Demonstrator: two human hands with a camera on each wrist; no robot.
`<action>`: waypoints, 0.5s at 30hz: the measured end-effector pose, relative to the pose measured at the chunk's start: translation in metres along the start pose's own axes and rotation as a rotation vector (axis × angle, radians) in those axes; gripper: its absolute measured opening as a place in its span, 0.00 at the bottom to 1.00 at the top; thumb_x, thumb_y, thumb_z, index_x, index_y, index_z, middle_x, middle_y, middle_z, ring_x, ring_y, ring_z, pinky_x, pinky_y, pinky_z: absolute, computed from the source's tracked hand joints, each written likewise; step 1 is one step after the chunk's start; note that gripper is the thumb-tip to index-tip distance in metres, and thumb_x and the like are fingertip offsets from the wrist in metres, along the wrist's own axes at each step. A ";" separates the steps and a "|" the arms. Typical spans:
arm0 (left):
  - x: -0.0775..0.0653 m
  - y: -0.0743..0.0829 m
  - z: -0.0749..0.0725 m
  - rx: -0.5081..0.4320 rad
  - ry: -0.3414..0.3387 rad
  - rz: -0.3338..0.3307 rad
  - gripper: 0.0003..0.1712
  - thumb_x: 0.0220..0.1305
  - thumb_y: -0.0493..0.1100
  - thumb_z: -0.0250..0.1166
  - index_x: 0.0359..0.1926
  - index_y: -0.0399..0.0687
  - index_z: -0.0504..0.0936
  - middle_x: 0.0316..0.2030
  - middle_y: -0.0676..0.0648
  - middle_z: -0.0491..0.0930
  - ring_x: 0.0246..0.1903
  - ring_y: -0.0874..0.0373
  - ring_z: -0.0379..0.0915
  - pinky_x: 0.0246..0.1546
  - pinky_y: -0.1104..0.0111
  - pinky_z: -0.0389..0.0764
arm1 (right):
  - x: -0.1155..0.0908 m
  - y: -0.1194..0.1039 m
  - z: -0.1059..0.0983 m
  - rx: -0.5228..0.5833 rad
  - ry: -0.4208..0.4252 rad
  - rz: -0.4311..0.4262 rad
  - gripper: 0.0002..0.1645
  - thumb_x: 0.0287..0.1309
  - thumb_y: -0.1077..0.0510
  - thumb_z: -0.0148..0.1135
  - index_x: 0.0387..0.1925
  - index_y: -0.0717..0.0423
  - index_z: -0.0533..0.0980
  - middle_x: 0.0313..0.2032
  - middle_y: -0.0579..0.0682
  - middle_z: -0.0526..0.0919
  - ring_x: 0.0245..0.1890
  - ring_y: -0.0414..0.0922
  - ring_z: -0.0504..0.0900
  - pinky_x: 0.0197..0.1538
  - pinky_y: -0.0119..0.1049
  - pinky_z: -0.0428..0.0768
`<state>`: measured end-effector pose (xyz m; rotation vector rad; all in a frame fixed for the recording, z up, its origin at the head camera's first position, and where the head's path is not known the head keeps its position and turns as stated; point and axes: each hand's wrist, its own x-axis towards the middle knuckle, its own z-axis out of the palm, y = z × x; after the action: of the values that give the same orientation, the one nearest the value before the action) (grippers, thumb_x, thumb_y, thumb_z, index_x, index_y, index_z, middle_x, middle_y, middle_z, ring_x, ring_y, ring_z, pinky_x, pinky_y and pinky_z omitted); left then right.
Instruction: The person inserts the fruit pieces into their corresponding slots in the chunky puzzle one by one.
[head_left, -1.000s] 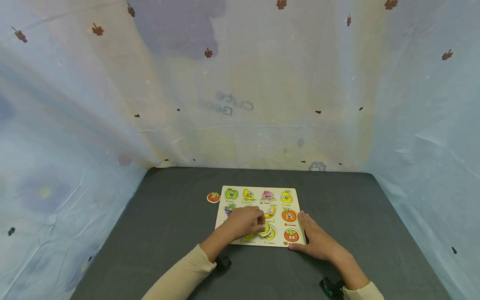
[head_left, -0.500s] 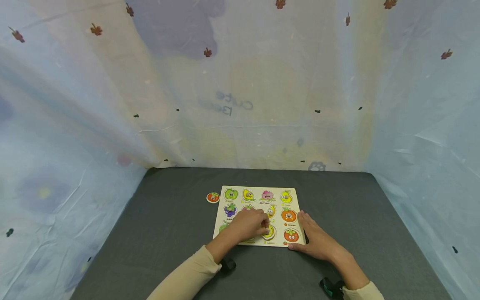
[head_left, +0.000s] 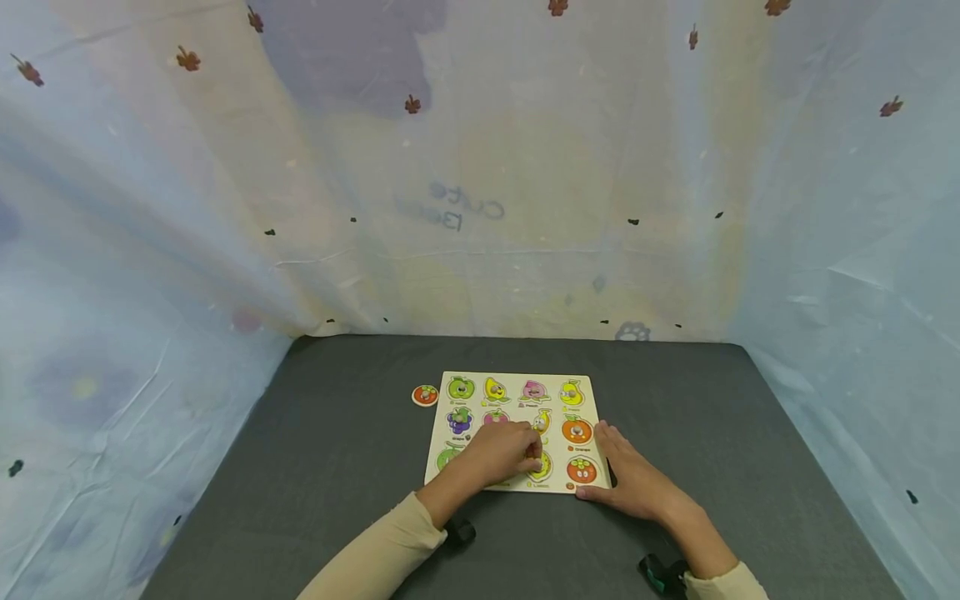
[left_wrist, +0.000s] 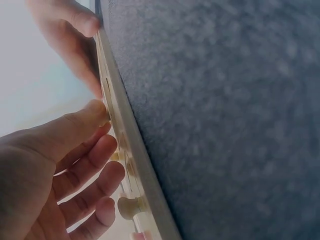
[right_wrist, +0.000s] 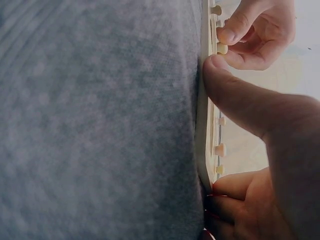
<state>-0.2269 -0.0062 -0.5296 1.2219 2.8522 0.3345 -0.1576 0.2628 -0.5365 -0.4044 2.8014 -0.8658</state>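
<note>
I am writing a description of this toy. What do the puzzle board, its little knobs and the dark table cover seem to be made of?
The puzzle board looks like pale wood or plywood with a printed, smooth face; its edge shows bare and light. The knobs seem to be unpainted wooden pegs, though light plastic is possible. The table cover looks like dark grey felt or fleece: matte and fuzzy up close.

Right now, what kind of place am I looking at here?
Probably a makeshift tabletop booth: pale patterned plastic sheeting hangs round a dark grey felt-covered table, where a wooden fruit peg puzzle board lies under two bare hands.
</note>
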 end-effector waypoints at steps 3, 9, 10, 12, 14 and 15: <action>0.001 -0.001 0.002 0.008 -0.005 -0.010 0.09 0.69 0.58 0.75 0.37 0.64 0.87 0.32 0.64 0.76 0.26 0.72 0.66 0.26 0.73 0.68 | 0.000 0.000 0.000 -0.001 0.000 -0.003 0.74 0.58 0.32 0.78 0.83 0.72 0.48 0.83 0.71 0.48 0.82 0.70 0.48 0.77 0.69 0.55; 0.002 -0.001 0.003 0.018 -0.011 -0.021 0.09 0.69 0.58 0.75 0.37 0.64 0.86 0.31 0.64 0.75 0.27 0.71 0.66 0.26 0.72 0.68 | 0.000 -0.002 -0.001 0.004 0.000 -0.002 0.74 0.58 0.33 0.79 0.82 0.73 0.48 0.82 0.72 0.48 0.82 0.70 0.48 0.78 0.68 0.54; 0.002 0.000 0.003 0.019 -0.011 -0.021 0.09 0.69 0.58 0.75 0.37 0.64 0.86 0.31 0.64 0.75 0.27 0.71 0.66 0.26 0.72 0.68 | 0.000 -0.002 -0.001 0.005 0.000 -0.001 0.74 0.58 0.33 0.79 0.82 0.73 0.48 0.82 0.72 0.48 0.82 0.71 0.48 0.78 0.68 0.54; 0.001 0.000 0.002 0.022 -0.009 -0.022 0.09 0.69 0.58 0.76 0.37 0.64 0.86 0.31 0.63 0.74 0.26 0.71 0.66 0.26 0.72 0.68 | 0.000 -0.003 -0.001 0.004 -0.001 0.000 0.74 0.58 0.33 0.79 0.82 0.73 0.48 0.82 0.72 0.48 0.82 0.70 0.48 0.78 0.68 0.54; 0.001 0.001 0.002 0.026 -0.009 -0.024 0.10 0.69 0.58 0.76 0.37 0.63 0.86 0.31 0.63 0.74 0.26 0.70 0.65 0.26 0.71 0.67 | 0.000 -0.003 -0.001 0.003 -0.001 0.004 0.74 0.58 0.33 0.79 0.83 0.73 0.48 0.82 0.72 0.48 0.82 0.70 0.48 0.78 0.68 0.55; 0.001 0.002 0.002 0.028 -0.010 -0.026 0.10 0.69 0.58 0.76 0.37 0.63 0.86 0.31 0.63 0.74 0.26 0.70 0.65 0.26 0.71 0.67 | 0.000 -0.003 -0.001 0.002 -0.001 0.005 0.74 0.58 0.33 0.79 0.83 0.72 0.48 0.82 0.72 0.48 0.82 0.70 0.48 0.78 0.68 0.55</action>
<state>-0.2262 -0.0042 -0.5309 1.1860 2.8717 0.2877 -0.1572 0.2609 -0.5338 -0.3967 2.7990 -0.8670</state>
